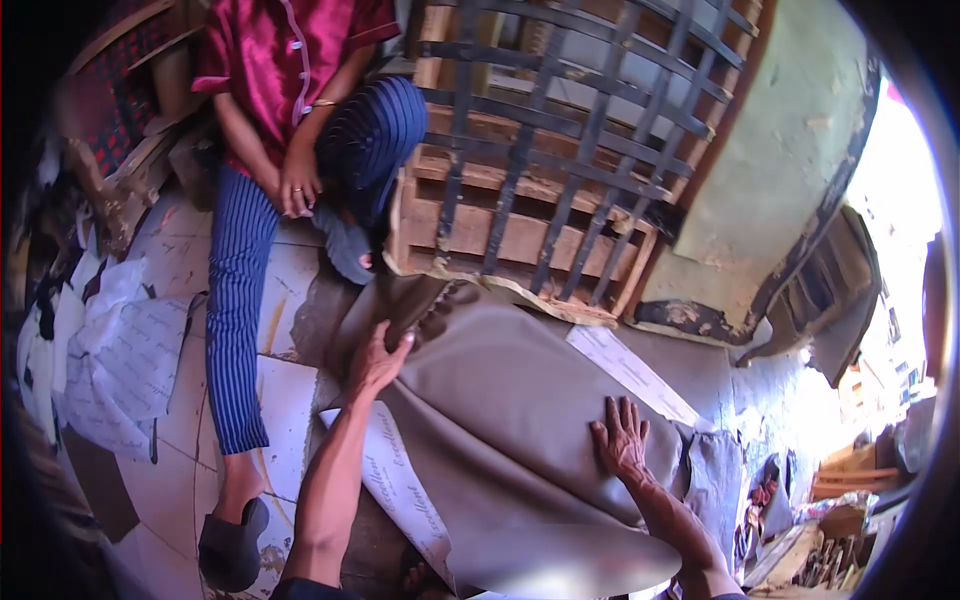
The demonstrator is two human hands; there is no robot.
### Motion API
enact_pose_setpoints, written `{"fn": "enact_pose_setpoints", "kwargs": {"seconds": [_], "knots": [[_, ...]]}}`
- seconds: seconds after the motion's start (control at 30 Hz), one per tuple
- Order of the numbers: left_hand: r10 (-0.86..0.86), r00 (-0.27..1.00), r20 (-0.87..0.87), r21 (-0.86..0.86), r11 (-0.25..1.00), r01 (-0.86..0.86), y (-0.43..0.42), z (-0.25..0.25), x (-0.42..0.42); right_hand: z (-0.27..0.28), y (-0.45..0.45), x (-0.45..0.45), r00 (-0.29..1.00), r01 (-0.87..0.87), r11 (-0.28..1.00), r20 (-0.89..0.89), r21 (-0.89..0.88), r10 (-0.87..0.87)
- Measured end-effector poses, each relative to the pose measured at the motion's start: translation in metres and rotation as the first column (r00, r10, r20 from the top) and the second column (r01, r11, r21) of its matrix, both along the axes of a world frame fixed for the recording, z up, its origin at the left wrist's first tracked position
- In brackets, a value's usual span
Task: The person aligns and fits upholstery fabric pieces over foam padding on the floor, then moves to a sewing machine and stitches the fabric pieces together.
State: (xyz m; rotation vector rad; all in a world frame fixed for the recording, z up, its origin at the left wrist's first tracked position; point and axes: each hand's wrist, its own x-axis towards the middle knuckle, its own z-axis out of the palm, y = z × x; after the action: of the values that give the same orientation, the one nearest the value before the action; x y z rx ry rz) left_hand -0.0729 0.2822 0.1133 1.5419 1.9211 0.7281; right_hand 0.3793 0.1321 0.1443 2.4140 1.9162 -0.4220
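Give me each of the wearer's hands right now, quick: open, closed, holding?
Left hand: at the brown sheet's gathered end; whether it grips cannot be told.
Right hand: open, palm down on the same sheet.

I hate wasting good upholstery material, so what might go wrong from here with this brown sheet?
The brown sheet might crease: a long fold runs diagonally from near the left hand, while the right hand lies flat on it. Its gathered end is close to the wooden frame, so it could snag if pulled. The seated person's grey slipper is near that end too; a shifted foot may scuff it.
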Motion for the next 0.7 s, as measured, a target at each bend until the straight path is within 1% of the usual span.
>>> {"fn": "enact_pose_setpoints", "kwargs": {"seconds": [0.07,0.1,0.13,0.17,0.2,0.23,0.27,0.3,0.33,0.37,0.4,0.43,0.47,0.5,0.53,0.6,0.63,0.67,0.7], "knots": [[-0.031,0.999,-0.01,-0.034,0.999,0.03,-0.006,-0.01,-0.008,-0.004,-0.03,0.023,0.996,-0.081,0.994,-0.04,0.079,0.085],[-0.01,1.0,0.004,-0.046,0.999,0.01,-0.021,0.0,-0.005,-0.002,-0.04,0.026,0.995,-0.092,0.993,-0.033,0.073,0.094],[0.017,0.999,-0.031,-0.003,1.0,-0.017,-0.037,-0.004,-0.006,0.002,-0.046,0.026,0.995,-0.1,0.993,-0.022,0.065,0.102],[0.031,0.999,-0.04,0.04,0.999,-0.029,-0.055,-0.01,-0.007,-0.003,-0.057,0.032,0.989,-0.145,0.986,0.004,0.078,0.145],[0.033,0.999,0.017,0.08,0.996,-0.034,-0.074,-0.028,-0.014,-0.004,-0.066,0.036,0.984,-0.176,0.981,0.011,0.08,0.175],[0.078,0.996,0.038,0.053,0.995,-0.08,-0.098,-0.031,-0.016,-0.003,-0.074,0.038,0.978,-0.207,0.976,0.034,0.066,0.205],[0.078,0.997,0.005,0.065,0.995,-0.078,-0.127,-0.015,-0.014,-0.004,-0.084,0.042,0.966,-0.256,0.964,0.052,0.068,0.253],[0.08,0.994,-0.073,-0.027,0.996,-0.082,-0.151,0.003,-0.015,-0.004,-0.095,0.045,0.958,-0.284,0.956,0.046,0.076,0.282],[0.066,0.997,-0.026,-0.015,0.998,-0.066,-0.174,0.001,-0.021,-0.005,-0.105,0.047,0.953,-0.303,0.948,0.039,0.094,0.3],[0.054,0.993,-0.102,0.057,0.997,-0.048,-0.196,-0.017,-0.033,-0.006,-0.111,0.051,0.959,-0.282,0.955,0.008,0.094,0.282],[0.025,0.993,-0.112,0.031,0.999,-0.021,-0.212,-0.025,-0.042,-0.009,-0.114,0.055,0.961,-0.272,0.957,-0.028,0.1,0.276],[0.045,0.988,-0.151,0.025,0.999,-0.042,-0.227,-0.02,-0.038,-0.011,-0.116,0.064,0.968,-0.243,0.964,-0.035,0.111,0.249],[0.024,0.986,-0.165,0.031,0.999,-0.019,-0.236,-0.022,-0.036,-0.015,-0.118,0.073,0.989,-0.146,0.973,0.013,0.181,0.146],[0.047,0.974,-0.223,0.046,0.998,-0.038,-0.245,-0.025,-0.037,-0.017,-0.119,0.079,0.998,-0.056,0.967,0.052,0.247,0.044],[0.078,0.957,-0.278,0.068,0.996,-0.061,-0.249,-0.024,-0.032,-0.017,-0.119,0.084,0.994,0.001,0.957,0.104,0.291,-0.033],[0.08,0.948,-0.309,0.064,0.996,-0.063,-0.247,-0.023,-0.025,-0.018,-0.116,0.093,0.983,0.084,0.94,0.125,0.33,-0.132],[0.109,0.94,-0.322,0.058,0.994,-0.095,-0.244,-0.027,-0.024,-0.021,-0.11,0.099,0.983,0.104,0.934,0.109,0.341,-0.15],[0.137,0.933,-0.333,0.048,0.991,-0.128,-0.24,-0.019,-0.016,-0.027,-0.103,0.106,0.978,0.185,0.916,0.025,0.357,-0.207],[0.12,0.953,-0.276,0.0,0.992,-0.125,-0.241,-0.009,-0.01,-0.033,-0.107,0.108,0.964,0.263,0.897,-0.061,0.355,-0.258]]}}
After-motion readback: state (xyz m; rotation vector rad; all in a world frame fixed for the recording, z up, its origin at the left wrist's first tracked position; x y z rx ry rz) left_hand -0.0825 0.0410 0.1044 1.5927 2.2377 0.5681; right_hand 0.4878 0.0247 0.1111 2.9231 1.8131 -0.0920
